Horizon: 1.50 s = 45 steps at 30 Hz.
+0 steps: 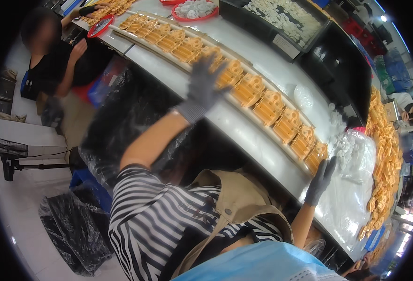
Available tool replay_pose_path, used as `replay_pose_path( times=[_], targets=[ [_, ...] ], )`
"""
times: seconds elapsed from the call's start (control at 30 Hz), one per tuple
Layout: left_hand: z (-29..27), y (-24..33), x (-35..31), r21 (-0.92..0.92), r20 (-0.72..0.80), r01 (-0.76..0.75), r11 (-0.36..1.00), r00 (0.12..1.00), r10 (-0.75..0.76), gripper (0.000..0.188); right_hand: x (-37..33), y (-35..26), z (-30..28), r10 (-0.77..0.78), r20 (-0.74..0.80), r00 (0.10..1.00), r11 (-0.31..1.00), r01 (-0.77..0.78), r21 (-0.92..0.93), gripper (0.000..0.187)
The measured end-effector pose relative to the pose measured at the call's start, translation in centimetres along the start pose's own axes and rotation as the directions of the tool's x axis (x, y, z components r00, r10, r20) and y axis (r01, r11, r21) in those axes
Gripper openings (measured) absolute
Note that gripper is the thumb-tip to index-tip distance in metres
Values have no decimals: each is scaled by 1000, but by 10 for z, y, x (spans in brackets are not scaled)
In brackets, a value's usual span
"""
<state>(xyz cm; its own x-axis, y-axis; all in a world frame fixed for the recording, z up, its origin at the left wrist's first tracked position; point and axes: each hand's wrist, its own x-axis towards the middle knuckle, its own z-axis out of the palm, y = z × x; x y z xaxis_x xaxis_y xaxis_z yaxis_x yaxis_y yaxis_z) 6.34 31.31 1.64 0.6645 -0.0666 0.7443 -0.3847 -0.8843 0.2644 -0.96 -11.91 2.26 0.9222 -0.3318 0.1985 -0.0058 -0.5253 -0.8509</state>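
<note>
A long row of orange molded plastic pieces (pixel 269 107), each with round openings, lies in a narrow pale tray (pixel 211 43) that slants across the white worktable. My left hand (pixel 202 88), in a grey knit glove, is stretched over the middle of the row. Its fingers are spread and slightly blurred, covering part of a few pieces. At the right end of the row, my right hand (pixel 320 183), in a matching glove, is beside the last orange piece (pixel 317 155). Its fingers are extended and nothing shows in them; whether they touch the tray I cannot tell.
Clear plastic bags (pixel 355 157) lie right of the tray, beside a big heap of orange pieces (pixel 383 173). A black bin (pixel 305 28) with whitish parts stands behind. Red bowls (pixel 195 11) sit at the far edge. A co-worker (pixel 47 56) sits at left.
</note>
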Motion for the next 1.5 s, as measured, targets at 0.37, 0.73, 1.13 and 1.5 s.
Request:
replay_pose_path(
  times=[0.37, 0.73, 1.13, 1.5],
  targets=[
    [51, 176, -13, -302, 373, -269, 915, 849, 373, 59, 7, -9, 0, 49, 36, 998, 995, -45, -86, 66],
    [72, 211, 2, -235, 551, -435, 869, 677, 488, 61, 4, -8, -14, 19, 146, 989, 996, -5, -93, 66],
    [70, 204, 23, -450, 378, -485, 750, 658, 652, 56, 103, 10, -45, -48, 144, 988, 895, 106, -432, 26],
    [76, 212, 32, -625, 377, -433, 649, 560, 738, 50, 170, 15, -27, 253, 228, 940, 872, -120, -474, 31]
  ],
)
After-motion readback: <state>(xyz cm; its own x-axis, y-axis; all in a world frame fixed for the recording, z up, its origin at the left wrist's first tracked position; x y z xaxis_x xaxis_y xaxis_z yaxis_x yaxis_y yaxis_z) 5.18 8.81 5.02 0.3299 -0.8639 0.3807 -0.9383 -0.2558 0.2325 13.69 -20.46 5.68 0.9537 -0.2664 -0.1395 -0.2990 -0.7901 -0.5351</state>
